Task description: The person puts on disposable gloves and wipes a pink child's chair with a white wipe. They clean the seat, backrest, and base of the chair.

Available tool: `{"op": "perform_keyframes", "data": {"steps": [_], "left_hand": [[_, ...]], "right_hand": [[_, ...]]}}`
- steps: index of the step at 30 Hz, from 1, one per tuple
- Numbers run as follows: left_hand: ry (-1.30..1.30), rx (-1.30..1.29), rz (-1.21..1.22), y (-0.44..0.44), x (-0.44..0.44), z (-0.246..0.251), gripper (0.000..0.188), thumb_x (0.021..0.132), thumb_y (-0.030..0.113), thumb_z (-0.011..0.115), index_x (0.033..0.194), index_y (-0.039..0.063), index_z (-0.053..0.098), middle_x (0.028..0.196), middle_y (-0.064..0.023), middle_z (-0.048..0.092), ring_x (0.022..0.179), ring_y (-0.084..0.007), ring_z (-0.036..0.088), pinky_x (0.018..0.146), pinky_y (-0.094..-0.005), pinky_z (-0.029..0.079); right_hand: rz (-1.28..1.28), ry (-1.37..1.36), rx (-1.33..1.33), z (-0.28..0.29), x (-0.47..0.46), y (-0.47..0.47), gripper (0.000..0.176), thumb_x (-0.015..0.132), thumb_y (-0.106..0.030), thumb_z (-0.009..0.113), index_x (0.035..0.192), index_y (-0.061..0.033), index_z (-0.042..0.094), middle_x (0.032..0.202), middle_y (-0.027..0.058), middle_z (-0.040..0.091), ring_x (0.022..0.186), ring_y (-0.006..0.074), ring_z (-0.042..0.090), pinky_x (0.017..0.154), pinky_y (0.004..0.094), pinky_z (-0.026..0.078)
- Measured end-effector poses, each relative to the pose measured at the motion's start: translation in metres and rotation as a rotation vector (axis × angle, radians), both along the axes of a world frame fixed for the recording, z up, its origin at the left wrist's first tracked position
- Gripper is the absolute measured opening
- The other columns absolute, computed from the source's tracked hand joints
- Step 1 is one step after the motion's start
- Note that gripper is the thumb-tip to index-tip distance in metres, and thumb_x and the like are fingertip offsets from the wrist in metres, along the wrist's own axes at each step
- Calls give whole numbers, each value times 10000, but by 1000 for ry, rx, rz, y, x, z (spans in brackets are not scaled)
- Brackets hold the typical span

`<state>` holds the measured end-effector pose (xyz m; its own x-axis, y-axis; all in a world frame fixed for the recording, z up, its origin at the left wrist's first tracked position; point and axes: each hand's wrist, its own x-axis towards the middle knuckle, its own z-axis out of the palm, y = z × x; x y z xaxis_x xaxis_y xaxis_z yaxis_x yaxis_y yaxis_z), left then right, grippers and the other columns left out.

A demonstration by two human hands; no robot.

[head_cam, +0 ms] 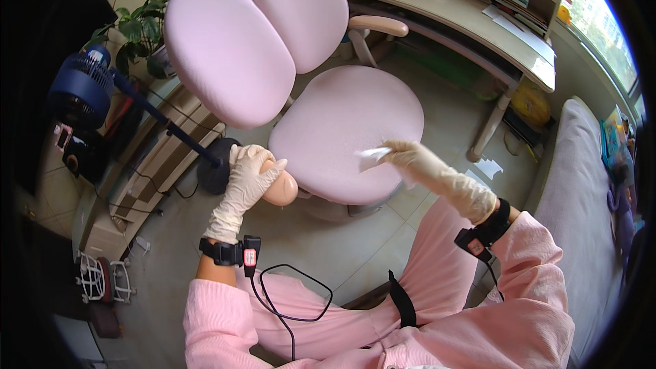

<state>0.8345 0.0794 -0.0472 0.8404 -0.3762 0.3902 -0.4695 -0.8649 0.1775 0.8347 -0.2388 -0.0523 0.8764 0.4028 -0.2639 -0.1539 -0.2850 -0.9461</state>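
A chair with a pink fabric seat and a two-part pink backrest stands before me. My left hand, in a cream-coloured glove, grips the rounded front end of the chair's near armrest, left of the seat. Gloved likewise, my right hand is above the seat's right front part and pinches a white cloth or wipe, which looks slightly blurred. Whether the cloth touches the seat, I cannot tell. The chair's far armrest is beside the desk.
A blue fan on a pole with a round base and a potted plant stand at the left. Cables cross a low cabinet. A desk is at the upper right, a grey padded surface at the right. A black cable hangs from my left wrist.
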Motion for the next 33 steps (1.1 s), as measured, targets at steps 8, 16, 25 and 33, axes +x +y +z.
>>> {"op": "perform_keyframes", "data": {"steps": [8,16,25,33], "left_hand": [[-128,94,61,38,1,-4,269,732,332,622,660,80,562,734,-46,531,791,-223,472,784,-350,311],[-93,71,138,57,-25,-5,219,711,269,633,659,76,542,756,-60,505,794,-255,434,770,-361,340],[-6,78,320,110,-66,-6,118,764,190,589,774,79,548,992,-41,535,1069,-219,451,988,-392,171],[-71,-200,303,151,-75,-16,121,797,129,561,808,37,638,934,-53,599,1040,-227,487,917,-325,317]], "right_hand": [[-239,-99,-63,-34,49,-35,171,835,-128,508,945,-45,608,741,-19,540,637,76,448,553,209,373],[-241,-26,-160,-56,66,-46,195,833,-170,530,962,-44,604,809,-4,545,730,98,467,654,232,381],[-262,-142,-404,-59,71,-34,208,764,-195,572,916,-77,652,740,37,595,697,140,527,652,278,419],[-135,-352,-538,-31,66,-10,260,736,-216,557,930,-72,653,769,68,626,686,183,575,650,287,451]]}}
